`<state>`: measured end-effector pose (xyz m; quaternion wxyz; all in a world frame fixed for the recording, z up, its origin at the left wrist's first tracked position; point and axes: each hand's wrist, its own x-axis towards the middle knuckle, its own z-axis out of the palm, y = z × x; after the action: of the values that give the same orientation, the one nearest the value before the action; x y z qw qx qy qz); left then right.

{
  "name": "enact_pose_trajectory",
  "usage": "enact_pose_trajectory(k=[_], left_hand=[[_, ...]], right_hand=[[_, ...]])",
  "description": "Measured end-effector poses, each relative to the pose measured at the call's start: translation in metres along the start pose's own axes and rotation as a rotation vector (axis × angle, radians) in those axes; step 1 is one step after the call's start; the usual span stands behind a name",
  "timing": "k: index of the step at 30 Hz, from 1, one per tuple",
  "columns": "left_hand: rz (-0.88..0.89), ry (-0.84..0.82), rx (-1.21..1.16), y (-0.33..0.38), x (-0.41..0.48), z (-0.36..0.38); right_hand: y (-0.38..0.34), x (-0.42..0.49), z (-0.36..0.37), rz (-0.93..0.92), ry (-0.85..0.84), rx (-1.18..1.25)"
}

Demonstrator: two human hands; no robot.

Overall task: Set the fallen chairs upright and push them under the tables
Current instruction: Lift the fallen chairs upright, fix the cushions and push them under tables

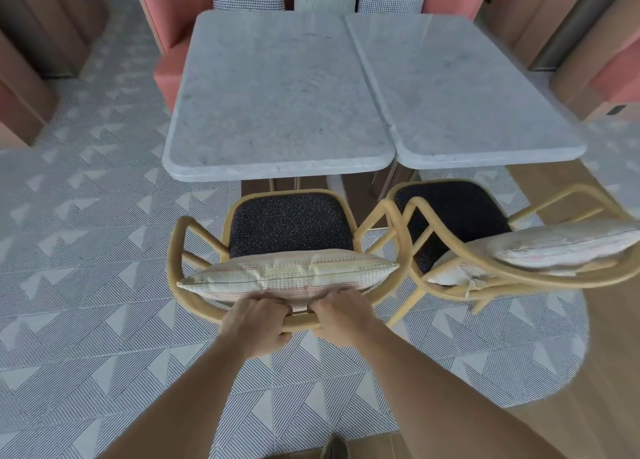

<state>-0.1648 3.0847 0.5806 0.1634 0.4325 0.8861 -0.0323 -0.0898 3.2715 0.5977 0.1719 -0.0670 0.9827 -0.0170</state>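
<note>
Left hand [257,323], right hand [341,316] fingers curled round upright chair [291,223] backrest rail, near table [277,95].

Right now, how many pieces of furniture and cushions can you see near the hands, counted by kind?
Marble tables: 2, the left table and the right table.
Yellow-framed chairs: 2, the left chair, held at its backrest by the left hand and the right hand, and the right chair.
Cushions on those chairs: 2, the left cushion and the right cushion.
Total: 6.
</note>
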Motion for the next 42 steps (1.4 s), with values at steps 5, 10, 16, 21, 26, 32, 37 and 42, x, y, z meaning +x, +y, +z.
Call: enact_pose_trajectory(k=[5, 10, 16, 21, 26, 32, 37, 42], left_hand=[[-0.022, 0.028, -0.032, -0.001, -0.005, -0.004], [-0.14, 0.335, -0.988, 0.002, -0.039, -0.044], [0.032, 0.763, -1.511, 0.03, -0.05, -0.17], [0.405, 0.73, -1.525, 0.111, -0.036, -0.269], [0.755, 0.688, -1.454, 0.224, -0.037, -0.359], [1.105, 0.619, -1.377, 0.398, -0.027, -0.43], [1.223, 0.588, -1.349, 0.542, 0.001, -0.442], [1.304, 0.549, -1.349, 0.667, 0.036, -0.463]], right_hand=[[0.003, -0.001, 0.005, 0.011, 0.026, 0.084], [0.008, -0.046, -0.036, 0.13, 0.251, 0.867], [0.04, -0.136, -0.147, 0.259, 0.884, 1.369], [0.059, -0.236, -0.217, 0.145, 1.197, 1.179], [0.098, -0.359, -0.256, 0.068, 1.424, 0.986], [0.175, -0.523, -0.274, 0.048, 1.585, 0.79], [0.247, -0.638, -0.264, 0.063, 1.67, 0.68], [0.326, -0.733, -0.256, 0.146, 1.698, 0.632]])
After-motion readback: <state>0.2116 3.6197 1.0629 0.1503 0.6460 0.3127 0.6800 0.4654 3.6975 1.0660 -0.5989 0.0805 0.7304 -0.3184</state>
